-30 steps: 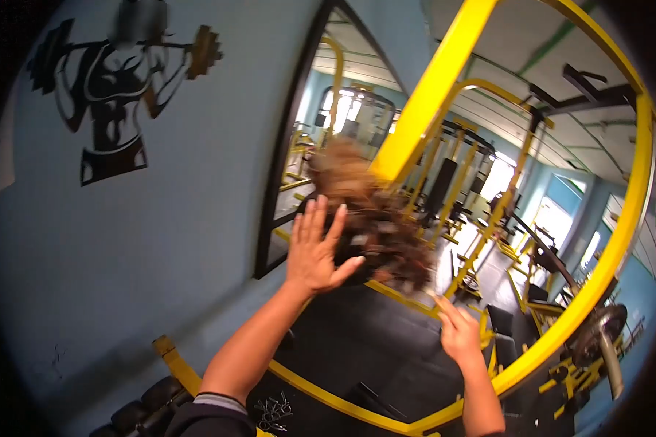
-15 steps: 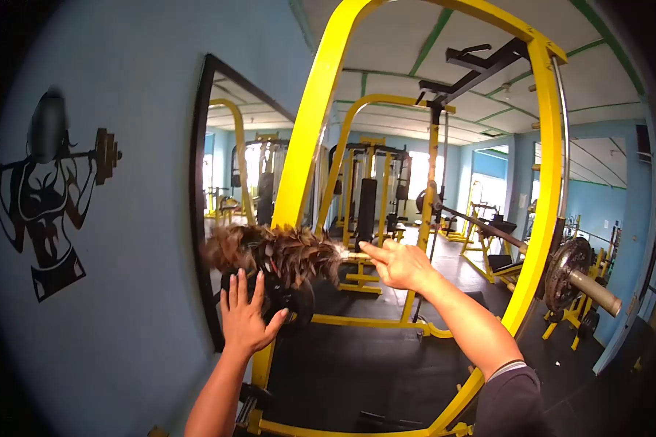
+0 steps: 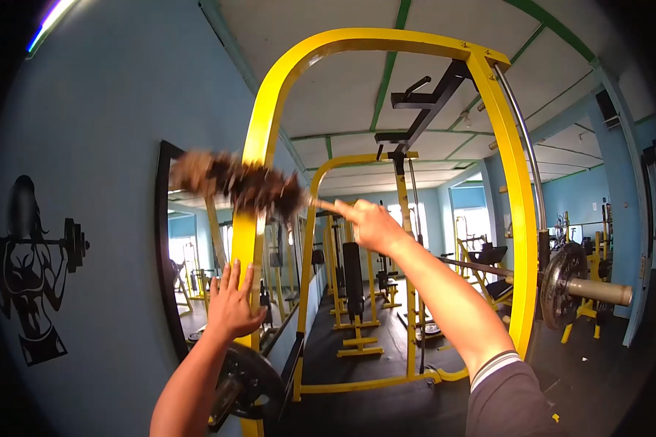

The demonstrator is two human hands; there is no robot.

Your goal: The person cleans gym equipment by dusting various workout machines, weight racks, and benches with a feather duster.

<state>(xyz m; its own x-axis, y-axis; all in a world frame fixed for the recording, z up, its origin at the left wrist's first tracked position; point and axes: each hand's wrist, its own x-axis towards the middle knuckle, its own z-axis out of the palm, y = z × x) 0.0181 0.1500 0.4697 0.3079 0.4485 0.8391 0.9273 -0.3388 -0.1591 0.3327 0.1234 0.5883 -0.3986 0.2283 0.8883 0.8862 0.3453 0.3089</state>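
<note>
My right hand [image 3: 377, 227] is closed round the thin handle of a brown feather duster [image 3: 244, 186]. Its feathers, smeared by motion, lie across the left upright of a yellow rack frame [image 3: 268, 120]. Lower down, my left hand [image 3: 233, 302] is spread with fingers pointing up, over the same upright; whether the palm touches the metal I cannot tell. Below the left wrist a dark weight plate [image 3: 249, 386] sits on the rack's left side.
A framed mirror [image 3: 169, 255] hangs on the blue wall at left, beside a painted lifter figure [image 3: 36, 269]. At right a weight plate [image 3: 561, 285] sits on a bar end jutting outward. More yellow gym machines [image 3: 353, 291] stand behind on the black floor.
The view has tilted upward, showing the rack's curved top. The feather duster has risen along the left upright, its feathered end now tilted up. My left hand remains spread below it.
</note>
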